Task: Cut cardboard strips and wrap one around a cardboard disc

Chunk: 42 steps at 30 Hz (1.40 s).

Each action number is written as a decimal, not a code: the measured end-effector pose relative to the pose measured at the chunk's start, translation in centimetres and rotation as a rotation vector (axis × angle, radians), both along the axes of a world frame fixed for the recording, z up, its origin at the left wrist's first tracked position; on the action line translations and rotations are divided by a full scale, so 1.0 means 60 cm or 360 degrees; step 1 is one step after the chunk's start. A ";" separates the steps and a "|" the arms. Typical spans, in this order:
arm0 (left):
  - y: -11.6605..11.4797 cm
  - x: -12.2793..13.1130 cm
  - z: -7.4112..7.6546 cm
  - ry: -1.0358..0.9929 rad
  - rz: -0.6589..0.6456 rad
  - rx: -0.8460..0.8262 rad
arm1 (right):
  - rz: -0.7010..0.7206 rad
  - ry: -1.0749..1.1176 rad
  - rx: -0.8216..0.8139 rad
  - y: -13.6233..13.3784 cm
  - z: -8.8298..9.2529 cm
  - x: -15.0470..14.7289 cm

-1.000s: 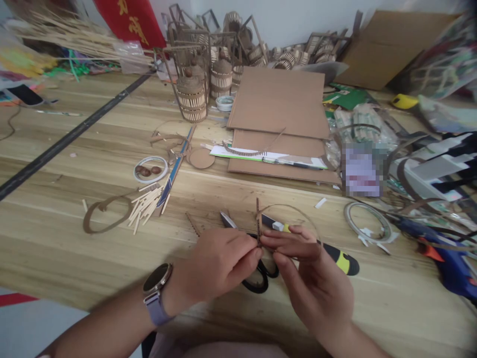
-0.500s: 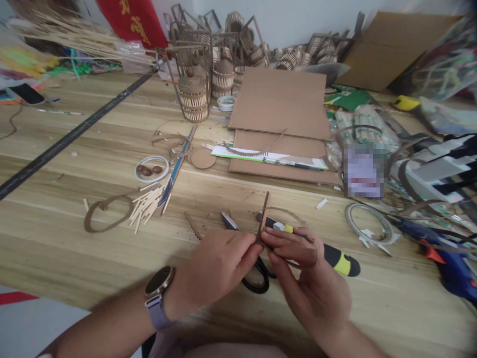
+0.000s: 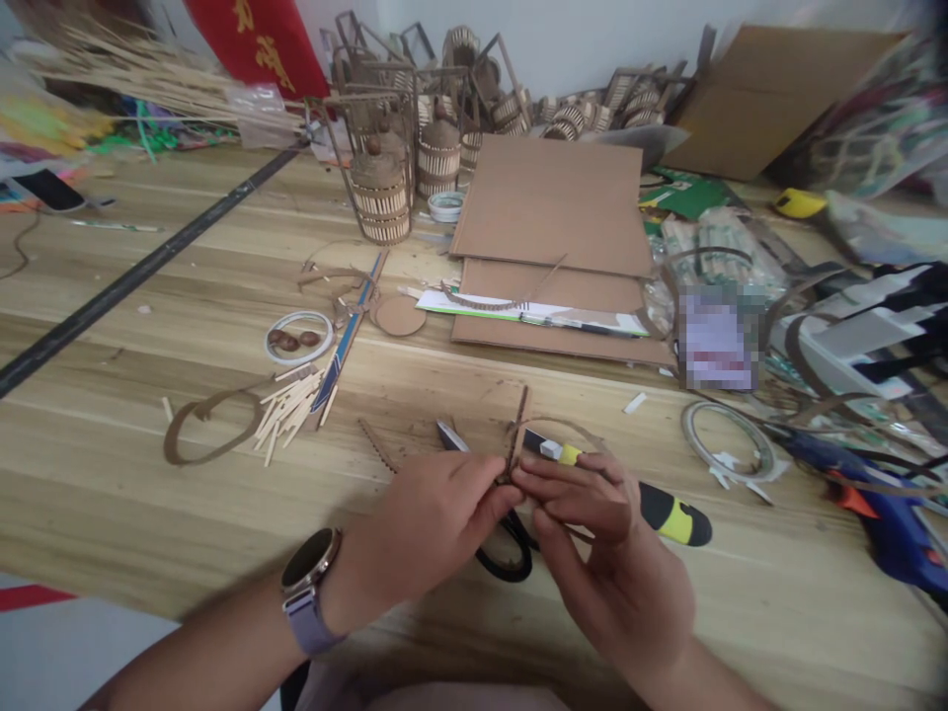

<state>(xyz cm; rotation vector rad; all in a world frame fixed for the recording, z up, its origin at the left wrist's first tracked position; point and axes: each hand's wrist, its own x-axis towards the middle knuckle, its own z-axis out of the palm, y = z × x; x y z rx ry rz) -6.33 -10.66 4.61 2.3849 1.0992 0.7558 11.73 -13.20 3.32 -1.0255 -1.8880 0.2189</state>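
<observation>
My left hand (image 3: pixel 426 528), with a watch on its wrist, and my right hand (image 3: pixel 599 553) meet over the wooden table (image 3: pixel 148 474) near its front edge. Both pinch a thin brown corrugated cardboard strip (image 3: pixel 518 430) that sticks up between the fingertips and bends into a loop round my right hand. Black-handled scissors (image 3: pixel 485 533) lie under my hands. A yellow-and-black utility knife (image 3: pixel 652 504) lies just behind my right hand.
Short wooden sticks (image 3: pixel 292 405) and a cardboard ring (image 3: pixel 199 434) lie to the left. Cardboard sheets (image 3: pixel 555 212) and small stick-built lanterns (image 3: pixel 381 193) stand behind. A tape ring (image 3: pixel 730 439) and a blue glue gun (image 3: pixel 881 504) are on the right.
The strip's upright end has tilted slightly to the right, and the loop has drawn in closer round my right hand. Both hands stay pinched together in much the same spot.
</observation>
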 end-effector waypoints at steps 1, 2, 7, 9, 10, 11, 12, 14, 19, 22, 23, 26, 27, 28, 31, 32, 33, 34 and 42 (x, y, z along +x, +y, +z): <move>-0.001 0.001 -0.001 0.0029 0.0017 0.0001 | -0.0012 -0.0053 0.0029 0.001 0.001 -0.001; -0.002 0.001 -0.001 0.0053 0.0029 -0.0002 | -0.0038 -0.0106 0.0050 0.001 0.002 -0.001; -0.007 0.000 -0.002 0.0080 0.0049 -0.0035 | -0.0134 -0.0289 0.0099 0.004 0.005 -0.002; -0.009 0.000 -0.003 0.0102 0.0046 -0.0047 | -0.0142 -0.0324 0.0121 0.005 0.004 -0.002; -0.010 0.000 -0.003 0.0109 0.0045 -0.0053 | -0.0151 -0.0335 0.0128 0.005 0.003 -0.002; -0.011 0.000 -0.004 0.0113 0.0043 -0.0057 | -0.0162 -0.0341 0.0133 0.005 0.002 -0.003; -0.011 0.000 -0.004 0.0111 0.0044 -0.0050 | -0.0175 -0.0337 0.0131 0.005 0.002 -0.003; -0.012 0.000 -0.005 0.0104 0.0050 -0.0013 | -0.0194 -0.0318 0.0114 0.004 0.000 -0.003; -0.009 -0.002 -0.004 0.0049 0.0004 0.0040 | -0.0125 -0.0105 -0.0007 0.002 -0.003 0.000; -0.004 -0.005 -0.002 -0.0017 -0.0064 0.0048 | -0.0097 0.0067 -0.0088 0.002 -0.004 0.002; -0.003 -0.006 -0.001 -0.0029 -0.0083 0.0041 | -0.0090 0.0096 -0.0105 0.002 -0.004 0.003; 0.000 -0.008 -0.001 -0.0056 -0.0109 -0.0019 | -0.0084 0.0106 -0.0107 0.003 -0.003 0.003; 0.001 -0.008 -0.001 -0.0067 -0.0105 -0.0043 | -0.0088 0.0080 -0.0093 0.003 -0.001 0.003; 0.001 -0.008 0.000 -0.0074 -0.0095 -0.0068 | -0.0081 0.0045 -0.0073 0.003 0.000 0.003; 0.001 -0.006 0.002 -0.0075 -0.0062 -0.0125 | -0.0044 -0.0034 -0.0015 0.002 0.004 0.003; 0.000 -0.005 0.003 -0.0068 -0.0061 -0.0124 | -0.0032 -0.0048 0.0003 0.002 0.004 0.003; 0.000 -0.004 0.003 -0.0050 -0.0055 -0.0118 | -0.0029 -0.0066 0.0024 0.002 0.004 0.003; -0.001 -0.003 0.003 -0.0034 -0.0052 -0.0109 | -0.0034 -0.0096 0.0045 0.002 0.004 0.003; -0.007 -0.001 -0.003 0.0075 0.0053 -0.0157 | -0.0141 -0.0285 0.0129 0.008 0.001 0.001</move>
